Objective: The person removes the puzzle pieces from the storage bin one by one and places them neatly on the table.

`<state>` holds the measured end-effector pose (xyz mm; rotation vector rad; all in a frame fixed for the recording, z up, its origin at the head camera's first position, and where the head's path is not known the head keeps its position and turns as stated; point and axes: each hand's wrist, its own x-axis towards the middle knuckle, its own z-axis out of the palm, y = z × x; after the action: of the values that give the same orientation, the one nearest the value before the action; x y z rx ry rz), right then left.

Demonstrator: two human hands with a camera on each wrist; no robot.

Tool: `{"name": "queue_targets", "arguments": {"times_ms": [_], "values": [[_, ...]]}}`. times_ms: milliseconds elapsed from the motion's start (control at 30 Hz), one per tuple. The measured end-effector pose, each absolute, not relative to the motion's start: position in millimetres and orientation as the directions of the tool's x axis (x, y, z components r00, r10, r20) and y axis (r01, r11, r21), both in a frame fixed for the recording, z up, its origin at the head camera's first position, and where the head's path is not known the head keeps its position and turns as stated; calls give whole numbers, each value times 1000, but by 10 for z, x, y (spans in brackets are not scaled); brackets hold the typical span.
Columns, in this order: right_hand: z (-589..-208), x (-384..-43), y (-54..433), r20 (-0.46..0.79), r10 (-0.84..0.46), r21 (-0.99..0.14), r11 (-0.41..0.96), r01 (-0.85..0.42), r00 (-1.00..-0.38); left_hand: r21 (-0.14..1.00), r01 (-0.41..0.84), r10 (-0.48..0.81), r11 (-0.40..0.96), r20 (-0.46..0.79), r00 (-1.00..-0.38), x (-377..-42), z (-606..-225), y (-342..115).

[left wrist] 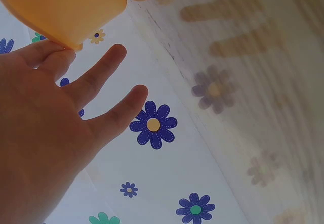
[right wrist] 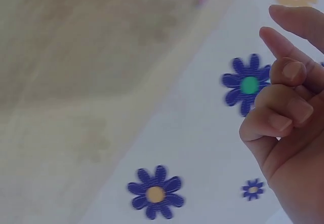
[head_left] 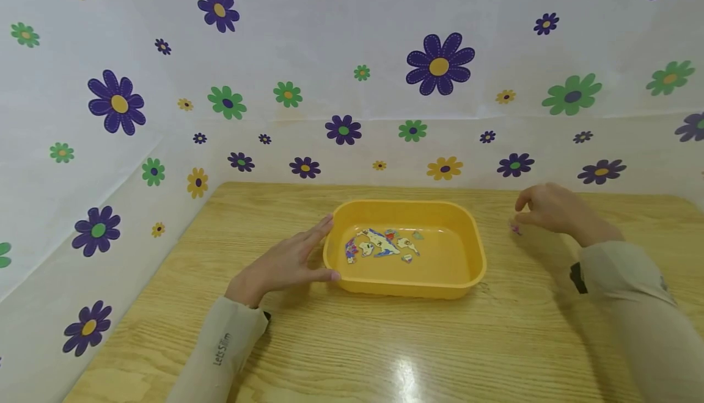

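A yellow plastic tray [head_left: 409, 290] stands on the wooden table. Flat, colourful cut-out pieces [head_left: 379, 243] lie together in its left half. My left hand [head_left: 283, 268] is at the tray's left end, thumb and fingers spread along the rim. In the left wrist view, the fingertips of that hand [left wrist: 61, 92] meet the tray's edge [left wrist: 71, 11], while two other fingers stick out straight. To the tray's right, my right hand [head_left: 552, 210] hovers by a small pink and purple piece [head_left: 515, 228]. In the right wrist view, its thumb and index finger stand apart with nothing between them; the other fingers are bent.
A white sheet with printed flowers [head_left: 385, 36] covers the wall behind the table and the left side. The wooden tabletop [head_left: 330, 348] reaches to the foot of that sheet. Both forearms wear light sleeves [head_left: 627, 274] with a dark strap underneath.
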<state>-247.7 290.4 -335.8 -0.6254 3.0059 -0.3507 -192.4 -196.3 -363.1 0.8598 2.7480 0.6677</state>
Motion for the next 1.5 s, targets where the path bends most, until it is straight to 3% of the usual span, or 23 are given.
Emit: {"name": "queue_targets", "arguments": {"times_ms": [400, 800, 1067, 1500], "values": [[-3106, -2483, 2539, 101, -456, -248, 849, -466, -884, 488, 478, 567, 731, -44, -823, -1908, -3621, -1968], [-3024, -2461, 2202, 167, -520, -344, 766, -544, -838, 487, 471, 563, 736, -52, -825, -1912, -3614, -1959], [-3016, -2437, 1967, 153, -553, -388, 729, -564, -819, 490, 469, 560, 735, -50, -827, -1916, -3624, -1963], [-3151, -2470, 1674, 109, -616, -347, 712, -611, -780, 484, 487, 574, 727, -39, -818, -1921, -3623, -1965]]}}
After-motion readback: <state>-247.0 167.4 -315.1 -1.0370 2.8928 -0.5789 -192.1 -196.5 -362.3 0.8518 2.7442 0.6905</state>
